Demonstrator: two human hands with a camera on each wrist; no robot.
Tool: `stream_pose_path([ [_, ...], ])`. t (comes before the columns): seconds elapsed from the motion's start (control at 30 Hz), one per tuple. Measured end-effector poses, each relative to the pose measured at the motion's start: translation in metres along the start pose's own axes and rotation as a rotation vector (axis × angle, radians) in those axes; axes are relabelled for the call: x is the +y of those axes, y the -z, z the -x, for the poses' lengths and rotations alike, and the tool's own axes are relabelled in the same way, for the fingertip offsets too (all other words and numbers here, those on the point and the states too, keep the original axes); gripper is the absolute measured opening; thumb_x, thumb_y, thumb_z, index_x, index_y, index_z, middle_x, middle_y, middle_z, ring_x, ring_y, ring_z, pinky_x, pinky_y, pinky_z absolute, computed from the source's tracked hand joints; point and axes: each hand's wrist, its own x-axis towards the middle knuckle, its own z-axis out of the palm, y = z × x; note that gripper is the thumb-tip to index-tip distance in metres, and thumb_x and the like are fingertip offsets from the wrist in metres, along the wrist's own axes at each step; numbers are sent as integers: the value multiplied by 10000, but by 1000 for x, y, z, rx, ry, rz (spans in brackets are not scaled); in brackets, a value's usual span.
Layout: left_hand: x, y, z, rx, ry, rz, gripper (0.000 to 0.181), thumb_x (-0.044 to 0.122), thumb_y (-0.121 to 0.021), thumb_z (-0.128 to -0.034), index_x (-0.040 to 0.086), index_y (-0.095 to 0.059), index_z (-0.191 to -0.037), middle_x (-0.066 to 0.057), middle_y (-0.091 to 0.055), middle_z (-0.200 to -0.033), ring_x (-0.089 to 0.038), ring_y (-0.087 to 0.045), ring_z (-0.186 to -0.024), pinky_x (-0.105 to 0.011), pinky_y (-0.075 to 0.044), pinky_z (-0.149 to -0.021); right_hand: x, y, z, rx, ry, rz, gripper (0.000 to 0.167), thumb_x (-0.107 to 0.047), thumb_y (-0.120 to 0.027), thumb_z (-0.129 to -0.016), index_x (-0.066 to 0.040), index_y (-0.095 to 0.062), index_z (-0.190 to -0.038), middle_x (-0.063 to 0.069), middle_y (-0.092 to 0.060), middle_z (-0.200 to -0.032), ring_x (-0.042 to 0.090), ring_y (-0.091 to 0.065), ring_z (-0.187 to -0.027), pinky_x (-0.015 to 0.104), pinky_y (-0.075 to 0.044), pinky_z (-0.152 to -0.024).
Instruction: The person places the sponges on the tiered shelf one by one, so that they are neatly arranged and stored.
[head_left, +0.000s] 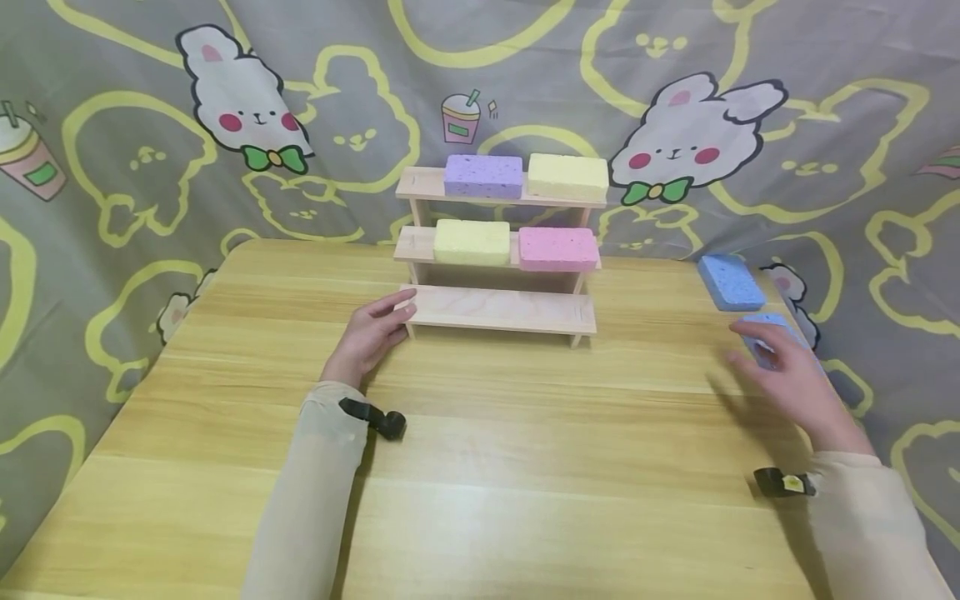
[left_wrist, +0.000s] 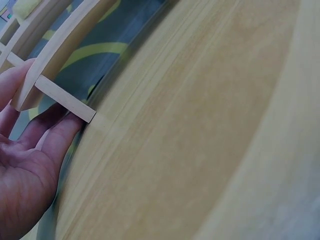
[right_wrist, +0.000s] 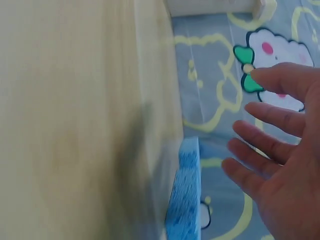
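A three-tier wooden step rack point(head_left: 498, 310) stands at the back of the table. My left hand point(head_left: 372, 333) holds the left end of its lowest shelf, thumb above and fingers beside the leg point(left_wrist: 65, 99). On the top tier sit a purple sponge point(head_left: 483, 177) and a yellow sponge point(head_left: 567, 177); the middle tier bears another yellow sponge point(head_left: 472, 242) and a pink sponge point(head_left: 558, 249). My right hand point(head_left: 795, 379), fingers spread and holding nothing, hovers over a blue sponge point(head_left: 772, 320) that it partly hides. Another blue sponge point(head_left: 731, 282) lies just behind.
The wooden table point(head_left: 525, 467) reaches from the rack towards me. A grey curtain point(head_left: 360, 108) with rabbit drawings hangs behind the table and along both sides. Both blue sponges lie close to the table's right edge.
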Motion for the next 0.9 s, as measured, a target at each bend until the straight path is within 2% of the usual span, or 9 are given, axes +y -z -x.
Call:
stream_pose_path([
  [0.03, 0, 0, 0, 2, 0, -2, 489, 137, -692, -940, 94, -551, -1406, -26, -318, -1565, -284, -512, -1257, -347, -473, -992, 3, 2, 2, 8, -15, 23, 471, -182, -650, -970, 9, -516, -1379, 192, -464, -1359, -26, -374, -1229, -2, -278, -940],
  [0.07, 0, 0, 0, 4, 2, -3, 484, 141, -696, -938, 101, -559, -1400, -23, -316, -1566, -281, -514, -1255, -345, -473, -990, 5, 4, 3, 13, -28, 35, 470, -193, -642, -976, 3, -513, -1383, 204, -456, -1372, 52, -386, -1275, 52, -290, -995],
  [0.17, -1, 1, 0, 6, 4, 1, 476, 142, -700, -935, 111, -571, -1392, -26, -317, -1566, -273, -519, -1249, -340, -474, -988, 12, 8, 7, 28, -67, 59, 466, -198, -620, -984, 13, -506, -1383, 242, -423, -1408, 354, -349, -1346, 336, -283, -1131],
  [0.27, -1, 0, 0, 2, -1, 9, 480, 131, -687, -943, 92, -555, -1402, -32, -335, -1554, -278, -515, -1252, -347, -472, -993, 20, 11, 9, 45, -89, 71, 465, -174, -607, -978, 58, -491, -1364, 306, -364, -1427, 539, -263, -1329, 647, -189, -1099],
  [0.3, -1, 0, 0, -2, -4, 11, 483, 127, -681, -947, 82, -545, -1409, -40, -342, -1548, -283, -511, -1255, -351, -469, -997, 23, 12, 10, 53, -97, 79, 472, -169, -607, -974, 73, -483, -1359, 332, -344, -1425, 560, -250, -1320, 683, -185, -1076],
  [0.47, 0, -1, 0, -13, -12, 18, 491, 119, -659, -961, 52, -515, -1426, -69, -371, -1521, -305, -493, -1269, -369, -458, -1012, 35, 20, 11, 74, -177, 161, 604, -217, -605, -963, 140, -378, -1394, 427, -228, -1415, 634, -219, -1253, 747, -225, -977],
  [0.63, 1, -1, 1, -10, -9, 21, 495, 122, -658, -961, 56, -512, -1430, -65, -376, -1520, -300, -490, -1272, -372, -449, -1021, 44, 30, 13, -14, -295, 274, 877, -370, -616, -951, 252, -183, -1393, 512, -141, -1330, 692, -169, -1171, 785, -228, -911],
  [0.73, 1, -1, 1, -11, -9, 24, 495, 121, -660, -960, 57, -514, -1428, -55, -368, -1527, -298, -491, -1272, -372, -450, -1021, 49, 32, 13, -49, -332, 323, 948, -431, -629, -934, 298, -177, -1339, 533, -162, -1249, 695, -176, -1121, 774, -250, -885],
  [0.9, 0, -1, 1, -15, -9, 18, 496, 123, -665, -957, 54, -516, -1426, -45, -348, -1540, -297, -489, -1274, -373, -449, -1022, 53, 33, 14, -58, -369, 351, 966, -476, -629, -925, 316, -213, -1289, 532, -179, -1197, 686, -182, -1084, 763, -265, -860],
])
